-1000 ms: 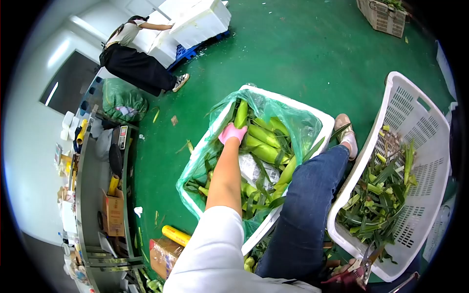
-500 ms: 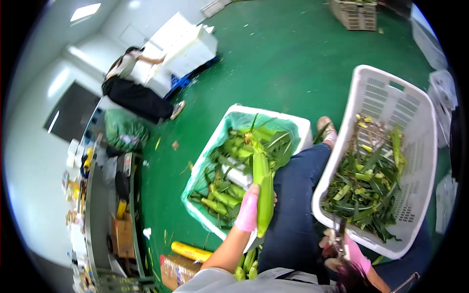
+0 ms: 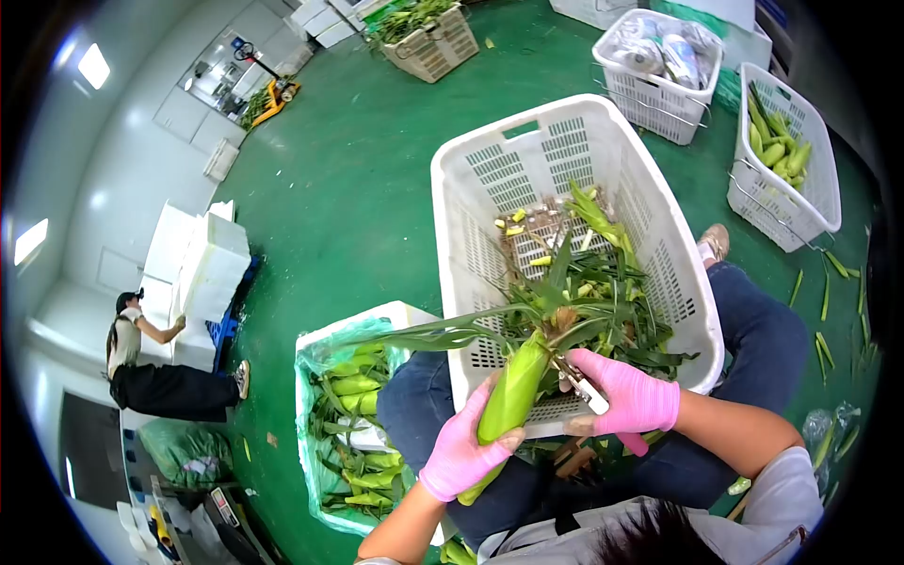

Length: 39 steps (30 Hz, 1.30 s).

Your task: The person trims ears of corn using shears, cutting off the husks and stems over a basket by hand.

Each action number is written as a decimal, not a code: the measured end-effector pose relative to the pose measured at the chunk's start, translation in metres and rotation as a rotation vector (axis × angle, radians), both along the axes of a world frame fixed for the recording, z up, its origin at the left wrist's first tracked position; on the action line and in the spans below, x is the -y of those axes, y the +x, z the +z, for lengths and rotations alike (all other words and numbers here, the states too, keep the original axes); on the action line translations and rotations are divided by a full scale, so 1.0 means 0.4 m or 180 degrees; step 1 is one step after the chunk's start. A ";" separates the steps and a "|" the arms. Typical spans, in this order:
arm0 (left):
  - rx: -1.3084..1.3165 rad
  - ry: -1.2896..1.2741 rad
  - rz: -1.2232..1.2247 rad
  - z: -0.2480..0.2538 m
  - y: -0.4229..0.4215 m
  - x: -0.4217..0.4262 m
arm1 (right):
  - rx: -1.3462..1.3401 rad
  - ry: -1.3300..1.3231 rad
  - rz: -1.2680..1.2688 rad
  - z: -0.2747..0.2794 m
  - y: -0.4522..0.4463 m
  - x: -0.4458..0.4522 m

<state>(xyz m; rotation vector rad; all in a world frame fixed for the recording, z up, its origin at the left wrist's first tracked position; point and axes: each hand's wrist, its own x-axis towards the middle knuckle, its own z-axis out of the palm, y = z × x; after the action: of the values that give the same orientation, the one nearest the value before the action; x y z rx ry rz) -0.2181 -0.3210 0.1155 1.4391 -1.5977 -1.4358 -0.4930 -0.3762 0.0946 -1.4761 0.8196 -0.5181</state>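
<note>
Your left hand (image 3: 468, 443) has its grip wrapped around a green ear of corn (image 3: 511, 391). Your right hand (image 3: 626, 391) has its grip closed on a pair of metal clippers (image 3: 586, 388). You wear pink gloves, and the fingertips poke out bare on your left hand. The ear of corn is tilted in front of you, with its leafy end pointing up and away and its other end down by your lap. The clippers are right beside the leafy end, but you can't tell here if the blades touch it. Long leaves (image 3: 443, 330) stick out from that end, some off to the left.

Under the leafy end, a big white basket (image 3: 447, 212) sits between your knees. Green husks and leaf bits (image 3: 650, 325) lie inside it.

By your left leg there is a white foam box (image 3: 414, 313) with a green plastic liner (image 3: 311, 443), and more corn (image 3: 363, 405) is in it.

Farther off to the right, another white basket (image 3: 829, 193) holds corn too. Near it, one more basket (image 3: 659, 108) holds bundles in clear plastic. Away to the left, a person (image 3: 165, 386) stands by big white boxes (image 3: 215, 264) on the green floor (image 3: 348, 207).
</note>
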 end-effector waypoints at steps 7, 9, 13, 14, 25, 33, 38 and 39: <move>0.0328 0.0408 -0.0765 0.052 -0.033 0.122 | -0.0542 -0.0562 -0.0334 -0.046 -0.074 0.020; 0.0163 0.0379 -0.0886 0.040 -0.014 0.155 | -0.0090 0.0063 -0.0529 -0.053 -0.079 0.006; 0.0083 0.0573 -0.1169 0.057 0.025 0.201 | 0.0451 0.0742 -0.0255 -0.012 -0.127 0.024; 0.0143 0.0553 -0.1434 0.055 0.034 0.218 | 0.0498 0.0946 0.0160 -0.028 -0.142 0.032; -0.0586 0.1926 -0.1919 -0.009 -0.031 0.298 | 0.0132 0.1117 0.0478 0.002 -0.136 0.023; -0.0637 -0.0063 0.0323 -0.001 -0.076 0.258 | 0.1476 0.1878 -0.0199 -0.045 -0.055 -0.056; -0.0404 0.0162 -0.0383 0.004 -0.107 0.224 | 0.0723 0.1317 -0.0023 -0.069 -0.026 -0.038; -0.0218 0.0131 -0.0608 -0.017 -0.102 0.224 | 0.0897 0.1145 -0.0149 -0.069 -0.027 -0.035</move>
<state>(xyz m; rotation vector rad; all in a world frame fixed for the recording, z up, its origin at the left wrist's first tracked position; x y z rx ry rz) -0.2588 -0.4107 0.1089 1.2730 -1.7091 -1.6160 -0.5039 -0.3621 0.0670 -1.0286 0.6833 -0.5659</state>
